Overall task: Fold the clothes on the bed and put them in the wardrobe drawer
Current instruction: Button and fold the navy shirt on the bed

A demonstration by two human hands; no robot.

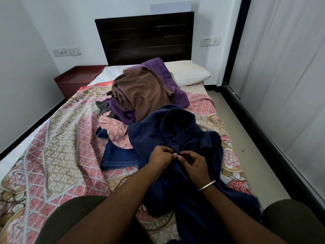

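Note:
A dark navy collared shirt (pixel 186 131) lies spread on the patterned bedspread (pixel 58 138), collar toward the headboard. My left hand (pixel 161 157) and my right hand (pixel 192 162) meet at the shirt's front placket just below the collar, each pinching the fabric with fingertips. Behind the shirt a heap of clothes holds a brown garment (pixel 140 92), a purple one (pixel 168 80), a pink patterned one (pixel 114 131) and a dark grey one (pixel 103 106). Folded blue jeans (pixel 119 155) lie left of my hands.
A cream pillow (pixel 190 73) rests against the dark headboard (pixel 146 36). A reddish bedside table (pixel 77 78) stands at the bed's far left. Pale sliding doors (pixel 284 76) run along the right, with a strip of floor (pixel 246 138) between them and the bed.

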